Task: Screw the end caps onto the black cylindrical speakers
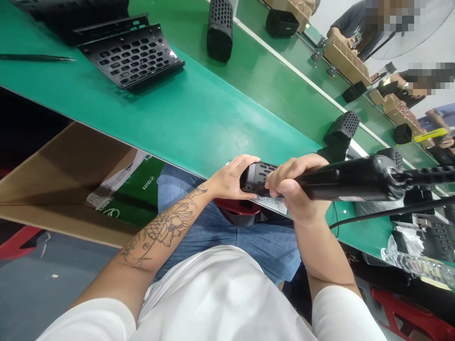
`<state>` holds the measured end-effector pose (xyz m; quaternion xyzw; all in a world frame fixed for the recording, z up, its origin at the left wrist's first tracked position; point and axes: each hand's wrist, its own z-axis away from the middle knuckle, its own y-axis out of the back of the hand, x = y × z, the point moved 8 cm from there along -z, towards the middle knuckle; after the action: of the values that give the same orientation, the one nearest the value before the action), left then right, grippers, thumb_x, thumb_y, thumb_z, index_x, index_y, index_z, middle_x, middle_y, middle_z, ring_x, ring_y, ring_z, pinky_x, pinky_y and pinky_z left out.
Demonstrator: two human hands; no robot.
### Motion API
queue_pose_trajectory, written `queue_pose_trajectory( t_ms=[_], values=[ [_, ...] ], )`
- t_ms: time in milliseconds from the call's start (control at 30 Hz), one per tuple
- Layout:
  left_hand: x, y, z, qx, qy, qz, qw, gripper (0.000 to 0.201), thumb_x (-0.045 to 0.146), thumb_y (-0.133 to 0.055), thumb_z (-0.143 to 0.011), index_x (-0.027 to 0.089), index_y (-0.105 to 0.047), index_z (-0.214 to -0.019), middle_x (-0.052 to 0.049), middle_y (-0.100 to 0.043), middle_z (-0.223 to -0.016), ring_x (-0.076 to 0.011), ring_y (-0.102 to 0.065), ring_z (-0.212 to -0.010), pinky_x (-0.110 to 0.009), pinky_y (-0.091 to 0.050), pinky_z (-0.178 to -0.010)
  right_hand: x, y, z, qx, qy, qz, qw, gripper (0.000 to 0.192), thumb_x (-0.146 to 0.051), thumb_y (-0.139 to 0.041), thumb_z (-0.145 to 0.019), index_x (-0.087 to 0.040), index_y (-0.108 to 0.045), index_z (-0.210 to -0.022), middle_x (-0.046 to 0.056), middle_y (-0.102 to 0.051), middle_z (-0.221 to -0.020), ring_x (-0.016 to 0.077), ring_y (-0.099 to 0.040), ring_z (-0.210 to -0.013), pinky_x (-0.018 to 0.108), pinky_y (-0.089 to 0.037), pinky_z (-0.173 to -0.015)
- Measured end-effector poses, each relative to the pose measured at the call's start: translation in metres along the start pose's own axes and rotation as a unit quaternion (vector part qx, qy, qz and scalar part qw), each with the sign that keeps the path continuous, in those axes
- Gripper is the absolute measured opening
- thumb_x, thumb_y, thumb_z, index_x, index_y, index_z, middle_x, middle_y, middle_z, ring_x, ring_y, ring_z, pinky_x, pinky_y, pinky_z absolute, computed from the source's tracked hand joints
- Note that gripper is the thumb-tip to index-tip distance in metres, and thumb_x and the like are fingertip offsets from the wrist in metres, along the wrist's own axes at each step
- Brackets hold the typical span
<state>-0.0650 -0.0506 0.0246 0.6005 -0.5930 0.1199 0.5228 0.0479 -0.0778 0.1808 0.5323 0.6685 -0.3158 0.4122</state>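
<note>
My left hand [232, 177] grips a small black perforated housing [256, 177] at the near edge of the green bench [199, 113]. My right hand [296, 189] is closed around a black electric screwdriver [355, 179] that lies almost level, its front end against the housing. The tip is hidden behind my fingers. A cable runs from the tool's rear to the right.
Black perforated panels [131, 54] lie at the far left, an upright perforated housing [219, 29] further back, more housings [343, 130] to the right. Other people work across the line by cardboard trays [346, 59]. A cardboard box [67, 184] stands under the bench at left.
</note>
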Motion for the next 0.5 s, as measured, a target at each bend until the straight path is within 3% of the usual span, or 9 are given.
queue_pose_trajectory(
  t_ms=[100, 167, 233, 300, 367, 433, 500],
  values=[
    [0.001, 0.001, 0.003, -0.002, -0.012, -0.006, 1.000, 0.099, 0.046, -0.091, -0.078, 0.023, -0.037, -0.159, -0.019, -0.052, -0.157, -0.0353, -0.056, -0.146, -0.052, -0.051, -0.123, -0.027, 0.034, -0.003, 0.079, 0.040, 0.005, 0.996, 0.033, -0.045, -0.090, -0.086, -0.027, -0.062, -0.088, -0.010, -0.061, -0.059, 0.0133, -0.056, -0.039, 0.032, -0.058, -0.047],
    [0.003, 0.003, 0.004, -0.011, -0.023, -0.009, 1.000, 0.104, 0.045, -0.091, -0.077, 0.022, -0.034, -0.161, -0.020, -0.050, -0.158, -0.0366, -0.054, -0.149, -0.054, -0.048, -0.126, -0.044, 0.080, -0.001, 0.172, 0.074, 0.073, 0.980, 0.036, -0.048, -0.089, -0.086, -0.026, -0.061, -0.086, -0.010, -0.059, -0.057, 0.0139, -0.056, -0.040, 0.032, -0.058, -0.047],
    [0.003, 0.004, 0.004, -0.035, -0.019, -0.009, 0.999, 0.114, 0.043, -0.092, -0.074, 0.022, -0.028, -0.165, -0.021, -0.048, -0.162, -0.0380, -0.051, -0.152, -0.056, -0.044, -0.129, -0.055, 0.139, 0.010, 0.286, 0.103, 0.180, 0.936, 0.035, -0.045, -0.089, -0.086, -0.025, -0.061, -0.083, -0.007, -0.061, -0.058, 0.0157, -0.060, -0.044, 0.034, -0.060, -0.052],
    [0.000, 0.004, 0.004, -0.068, 0.001, -0.010, 0.998, 0.119, 0.040, -0.092, -0.072, 0.023, -0.024, -0.168, -0.020, -0.047, -0.164, -0.0383, -0.052, -0.152, -0.057, -0.043, -0.130, -0.054, 0.195, 0.023, 0.368, 0.088, 0.277, 0.883, 0.032, -0.043, -0.090, -0.085, -0.022, -0.065, -0.084, -0.004, -0.065, -0.058, 0.0185, -0.063, -0.047, 0.036, -0.060, -0.054],
    [-0.002, 0.004, 0.004, -0.083, 0.028, -0.012, 0.996, 0.112, 0.041, -0.091, -0.073, 0.025, -0.031, -0.166, -0.017, -0.052, -0.163, -0.0369, -0.056, -0.148, -0.055, -0.046, -0.129, -0.048, 0.241, 0.037, 0.420, 0.089, 0.341, 0.836, 0.034, -0.050, -0.085, -0.089, -0.023, -0.065, -0.083, -0.004, -0.065, -0.057, 0.0202, -0.064, -0.047, 0.036, -0.058, -0.054],
    [-0.006, 0.006, 0.005, -0.074, 0.059, -0.010, 0.995, 0.103, 0.045, -0.091, -0.073, 0.027, -0.041, -0.161, -0.013, -0.057, -0.160, -0.0352, -0.061, -0.145, -0.050, -0.050, -0.127, -0.036, 0.271, 0.048, 0.440, 0.097, 0.342, 0.824, 0.036, -0.054, -0.083, -0.089, -0.025, -0.063, -0.082, -0.004, -0.065, -0.056, 0.0209, -0.063, -0.047, 0.038, -0.058, -0.056],
    [-0.008, 0.009, 0.006, -0.052, 0.082, -0.009, 0.995, 0.100, 0.048, -0.092, -0.071, 0.027, -0.046, -0.158, -0.012, -0.060, -0.157, -0.0345, -0.063, -0.142, -0.047, -0.053, -0.124, -0.025, 0.285, 0.056, 0.441, 0.103, 0.320, 0.832, 0.039, -0.058, -0.084, -0.086, -0.027, -0.060, -0.083, -0.006, -0.063, -0.054, 0.0212, -0.061, -0.045, 0.039, -0.058, -0.055]
  ],
)
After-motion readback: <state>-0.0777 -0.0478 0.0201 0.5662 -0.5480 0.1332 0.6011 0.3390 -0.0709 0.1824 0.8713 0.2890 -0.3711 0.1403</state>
